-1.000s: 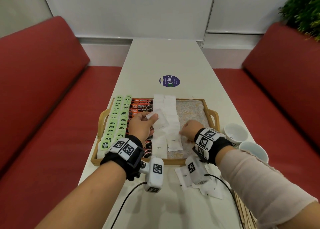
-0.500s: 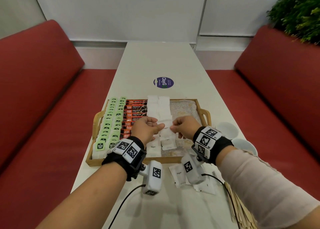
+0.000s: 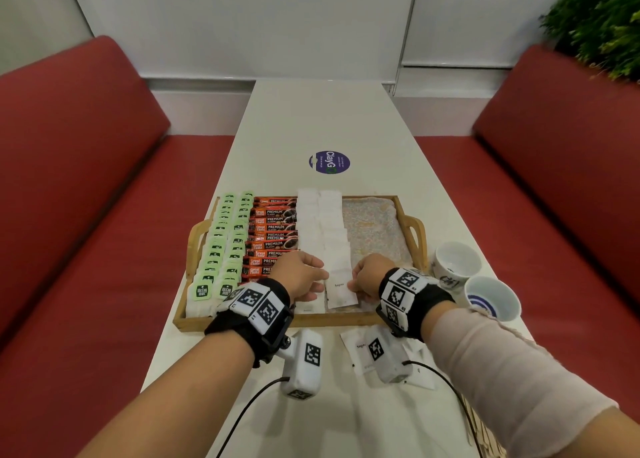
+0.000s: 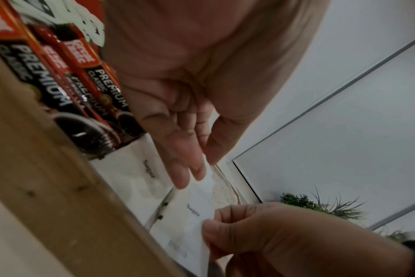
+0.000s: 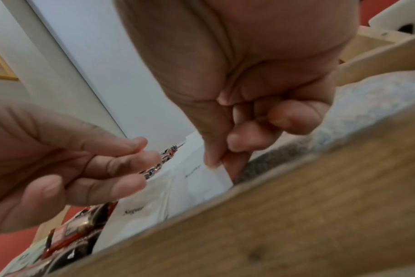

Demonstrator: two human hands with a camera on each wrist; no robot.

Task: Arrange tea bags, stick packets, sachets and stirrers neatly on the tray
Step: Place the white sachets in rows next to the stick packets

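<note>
- At the left of the head view the tea bags (image 3: 221, 246) stood in two green rows along the left side of the tray (image 3: 242, 320), with the red stick packets (image 3: 272, 239) stacked just right of them; both columns looked settled.
- My left hand (image 3: 300, 277) hovered over the near middle of the tray. In the left wrist view its fingers (image 4: 178, 150) were nearly straight and close together, tips at the top edge of the sugar sachet (image 3: 340, 289); I judged it was steadying, not gripping.
- That sachet lay at the near end of the right white column, partly lifted. If I let go unevenly, it could land crooked or slide over the neighbouring sachet on its left.
- My right hand (image 3: 370, 277) pinched the sachet's right edge between thumb and forefinger, the other fingers curled under, as the right wrist view showed. Dragging the hand away too low could ruffle the overlapped column behind it.
- Right of the columns the tray's patterned liner (image 3: 372, 229) lay bare.
- More loose sachets (image 3: 360, 350) waited on the table (image 3: 322, 118) below the tray, under my right wrist; the wrist or its cable could sweep them off.
- The two cups (image 3: 457, 262) stood close to my right forearm, so a careless elbow swing might knock them.
</note>
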